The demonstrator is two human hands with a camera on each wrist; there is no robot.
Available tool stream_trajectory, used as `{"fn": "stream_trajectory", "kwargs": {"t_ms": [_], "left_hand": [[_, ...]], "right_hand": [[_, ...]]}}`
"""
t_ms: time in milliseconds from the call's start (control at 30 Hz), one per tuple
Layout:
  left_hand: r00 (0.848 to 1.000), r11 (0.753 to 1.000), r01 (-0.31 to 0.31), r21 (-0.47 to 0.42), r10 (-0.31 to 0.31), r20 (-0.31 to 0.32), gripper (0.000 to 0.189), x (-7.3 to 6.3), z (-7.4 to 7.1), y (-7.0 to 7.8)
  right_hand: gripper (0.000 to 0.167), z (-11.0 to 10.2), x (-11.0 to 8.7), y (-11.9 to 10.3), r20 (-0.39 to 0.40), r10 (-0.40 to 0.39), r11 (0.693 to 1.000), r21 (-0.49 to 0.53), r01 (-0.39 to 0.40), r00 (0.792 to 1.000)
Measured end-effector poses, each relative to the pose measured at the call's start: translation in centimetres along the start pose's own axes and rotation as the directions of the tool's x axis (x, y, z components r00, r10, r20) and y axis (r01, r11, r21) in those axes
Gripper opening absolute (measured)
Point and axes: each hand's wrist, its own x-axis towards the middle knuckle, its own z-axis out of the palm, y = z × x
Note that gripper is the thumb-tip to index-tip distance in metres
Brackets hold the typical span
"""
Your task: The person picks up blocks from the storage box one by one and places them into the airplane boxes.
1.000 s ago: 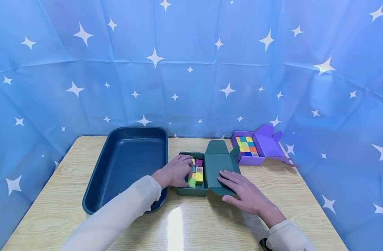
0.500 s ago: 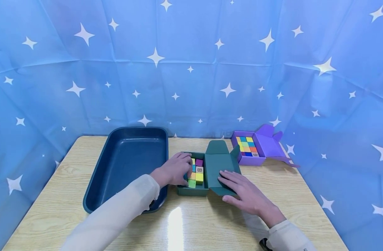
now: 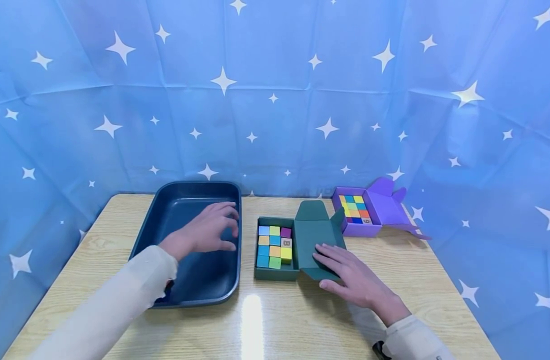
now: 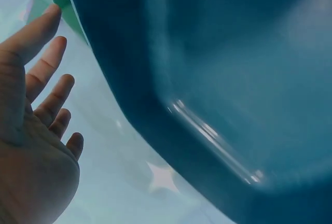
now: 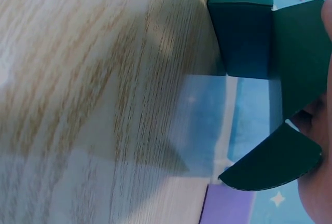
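My left hand [image 3: 207, 230] is over the dark blue tray [image 3: 142, 240], its fingers loosely bent and holding nothing. In the left wrist view the fingers [image 4: 54, 99] are spread beside the tray's rim [image 4: 111, 92]. A green cardboard box [image 3: 277, 275] stands right of the tray with its lid [image 3: 313, 240] folded out to the right. Small coloured blocks [image 3: 275, 251] lie in rows inside it, one of them a lettered block [image 3: 286, 243] marked B. My right hand [image 3: 356, 280] rests on that lid with straight fingers.
A purple box [image 3: 360, 230] filled with coloured blocks [image 3: 355, 209] stands open at the back right, its flap [image 3: 387, 210] reaching toward the table edge. A blue star-printed curtain [image 3: 275, 140] encloses the wooden table [image 3: 293, 320].
My left hand has drawn back from the green box and moved left over the tray, exposing the box's left column of blocks. My right hand stays on the lid.
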Motion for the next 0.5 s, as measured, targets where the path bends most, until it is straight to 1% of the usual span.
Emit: {"fn": "stream_trajectory", "kwargs": {"t_ms": [167, 300, 400, 500], "left_hand": [[0.998, 0.998, 0.051, -0.022, -0.052, -0.045, 0.022, -2.9, -0.6, -2.8], [0.994, 0.995, 0.093, -0.030, -0.095, -0.054, 0.019, -5.0, -0.8, -4.9], [0.993, 0.993, 0.110, -0.032, -0.111, -0.048, 0.017, -6.3, -1.1, -6.0], [0.992, 0.993, 0.114, -0.035, -0.116, -0.042, 0.016, -7.6, -1.3, -6.6]], "right_hand": [[0.062, -0.1, 0.1, 0.0, 0.016, 0.002, 1.000, 0.012, -0.002, 1.000], [0.063, -0.2, 0.1, 0.0, 0.022, 0.001, 1.000, 0.013, -0.002, 1.000], [0.063, -0.3, 0.1, 0.0, 0.024, 0.003, 1.000, 0.014, -0.004, 1.000], [0.063, -0.3, 0.1, -0.1, 0.024, 0.004, 1.000, 0.016, -0.004, 1.000]]}}
